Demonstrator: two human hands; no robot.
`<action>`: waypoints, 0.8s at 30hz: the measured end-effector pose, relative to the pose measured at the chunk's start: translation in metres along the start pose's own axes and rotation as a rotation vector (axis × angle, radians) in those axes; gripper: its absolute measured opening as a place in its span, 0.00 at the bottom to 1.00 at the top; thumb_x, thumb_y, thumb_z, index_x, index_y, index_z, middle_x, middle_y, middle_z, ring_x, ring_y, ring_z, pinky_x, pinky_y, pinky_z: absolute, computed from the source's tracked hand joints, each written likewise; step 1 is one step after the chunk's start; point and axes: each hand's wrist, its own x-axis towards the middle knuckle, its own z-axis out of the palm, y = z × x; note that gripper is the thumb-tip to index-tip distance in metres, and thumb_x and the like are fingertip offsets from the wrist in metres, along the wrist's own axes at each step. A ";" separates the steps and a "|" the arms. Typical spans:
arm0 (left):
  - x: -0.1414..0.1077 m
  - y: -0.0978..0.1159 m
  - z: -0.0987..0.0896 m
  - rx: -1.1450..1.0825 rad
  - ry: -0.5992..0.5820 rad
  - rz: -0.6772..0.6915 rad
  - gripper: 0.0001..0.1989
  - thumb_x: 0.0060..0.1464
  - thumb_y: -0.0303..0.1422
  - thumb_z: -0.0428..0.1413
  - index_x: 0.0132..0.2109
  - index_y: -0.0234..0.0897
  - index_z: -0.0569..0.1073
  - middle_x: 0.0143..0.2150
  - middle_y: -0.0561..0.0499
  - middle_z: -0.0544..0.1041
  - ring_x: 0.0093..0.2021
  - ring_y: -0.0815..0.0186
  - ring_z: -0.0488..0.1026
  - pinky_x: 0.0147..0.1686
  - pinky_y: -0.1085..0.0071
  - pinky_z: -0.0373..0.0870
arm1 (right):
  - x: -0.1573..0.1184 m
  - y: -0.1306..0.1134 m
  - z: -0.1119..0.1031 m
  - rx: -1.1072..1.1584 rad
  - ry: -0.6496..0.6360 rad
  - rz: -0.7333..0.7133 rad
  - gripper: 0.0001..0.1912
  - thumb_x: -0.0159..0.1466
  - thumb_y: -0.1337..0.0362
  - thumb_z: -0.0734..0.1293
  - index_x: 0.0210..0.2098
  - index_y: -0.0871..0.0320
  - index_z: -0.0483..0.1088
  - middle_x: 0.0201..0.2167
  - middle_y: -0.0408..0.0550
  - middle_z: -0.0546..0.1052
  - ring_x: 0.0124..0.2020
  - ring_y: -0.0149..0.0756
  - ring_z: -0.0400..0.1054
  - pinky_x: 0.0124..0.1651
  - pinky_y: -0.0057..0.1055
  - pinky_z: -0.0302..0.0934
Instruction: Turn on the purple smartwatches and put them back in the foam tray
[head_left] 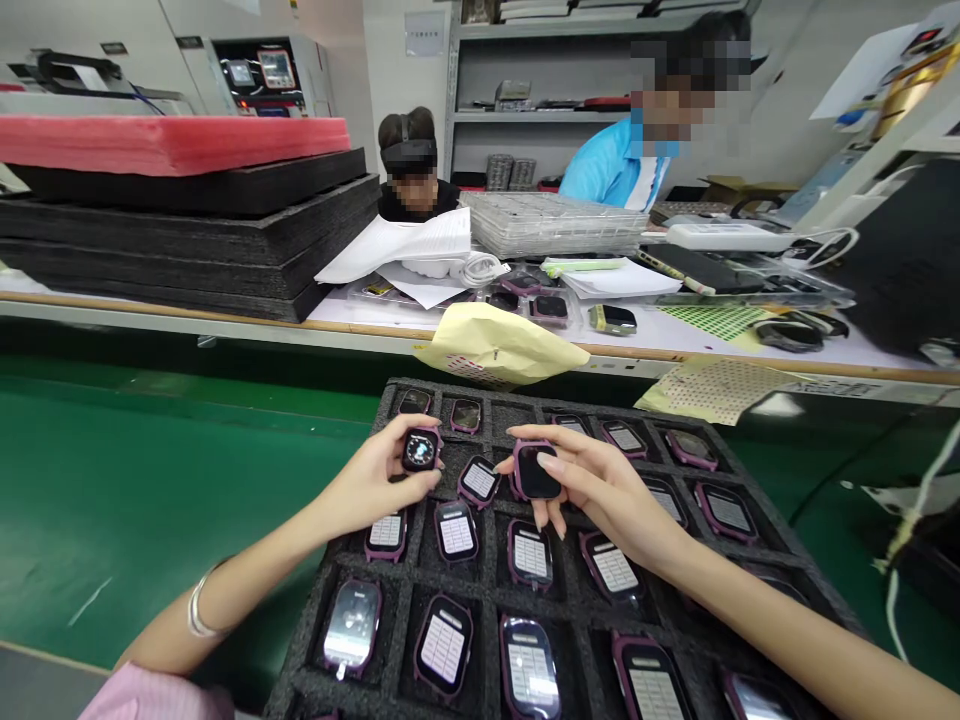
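Note:
My left hand (401,465) grips a smartwatch (421,450) by its edges; its screen is lit with a dial face. In my right hand (589,475) is a second purple-framed smartwatch (537,471), its screen dark under my thumb. Both hands hover over a black foam tray (296,660) whose square compartments hold several purple-framed watches. One watch (478,481) with a light grid on its screen lies between my hands, tilted in its compartment. Nearer to me, more watches (443,645) show similar grid screens. My right forearm covers part of the tray's right side.
A workbench (360,328) runs behind the tray. On it stand stacked black foam trays (187,245) under pink foam (180,145), clear plastic trays (551,222), papers (405,245) and a power strip (727,237). Two people are beyond the bench, one in a blue top (600,165).

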 end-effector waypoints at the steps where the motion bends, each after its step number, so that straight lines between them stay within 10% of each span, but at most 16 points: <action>1: 0.001 -0.001 -0.005 0.002 0.035 -0.010 0.21 0.53 0.27 0.58 0.53 0.39 0.64 0.43 0.49 0.70 0.44 0.63 0.71 0.41 0.69 0.72 | 0.000 -0.001 0.000 0.014 -0.005 0.014 0.20 0.65 0.60 0.67 0.54 0.63 0.66 0.43 0.61 0.77 0.22 0.33 0.72 0.19 0.24 0.65; 12: 0.008 -0.001 0.004 -0.042 0.029 -0.030 0.16 0.51 0.27 0.57 0.47 0.37 0.65 0.37 0.54 0.65 0.32 0.70 0.66 0.27 0.75 0.65 | 0.006 0.001 -0.009 0.112 -0.089 0.042 0.17 0.61 0.67 0.73 0.50 0.57 0.73 0.35 0.49 0.77 0.22 0.29 0.71 0.25 0.24 0.68; 24: -0.002 0.004 0.008 0.236 0.052 0.106 0.10 0.52 0.22 0.52 0.41 0.40 0.64 0.35 0.56 0.63 0.35 0.68 0.61 0.38 0.72 0.59 | 0.002 0.000 -0.006 0.207 -0.164 0.064 0.19 0.62 0.66 0.71 0.52 0.59 0.73 0.39 0.54 0.76 0.23 0.30 0.71 0.24 0.25 0.67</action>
